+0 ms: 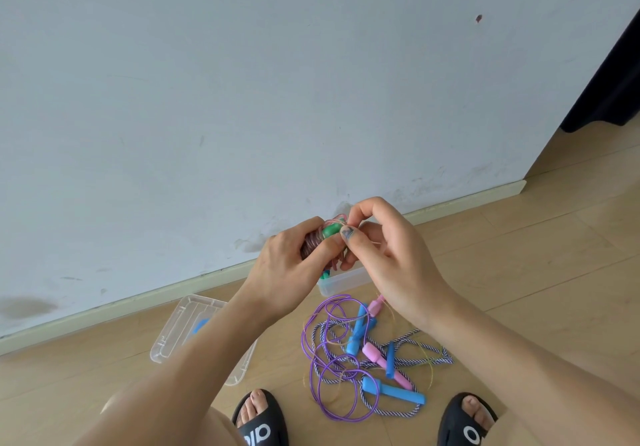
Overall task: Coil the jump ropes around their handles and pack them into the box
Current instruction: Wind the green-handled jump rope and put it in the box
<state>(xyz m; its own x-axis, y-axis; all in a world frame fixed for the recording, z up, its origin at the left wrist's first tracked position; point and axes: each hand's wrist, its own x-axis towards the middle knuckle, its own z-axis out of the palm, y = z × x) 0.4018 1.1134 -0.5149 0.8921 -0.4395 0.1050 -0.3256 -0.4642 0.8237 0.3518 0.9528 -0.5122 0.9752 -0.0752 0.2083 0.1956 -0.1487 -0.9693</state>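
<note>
My left hand [294, 265] grips a green-handled jump rope [330, 232] whose pinkish cord is coiled around the handles. My right hand [384, 241] pinches the cord's loose end at the top of that bundle. Both hands hover above a clear plastic box [341, 284] on the floor by the wall; the hands hide most of the box. Below lies a tangled pile of uncoiled ropes [363, 352]: a purple cord, a striped blue-white rope, blue handles and pink handles.
The box's clear lid [183, 328] lies on the wooden floor to the left, partly under my left forearm. My feet in black slides [263, 421] stand at the bottom. A pale wall with a skirting board runs behind; a dark curtain hangs at the far right.
</note>
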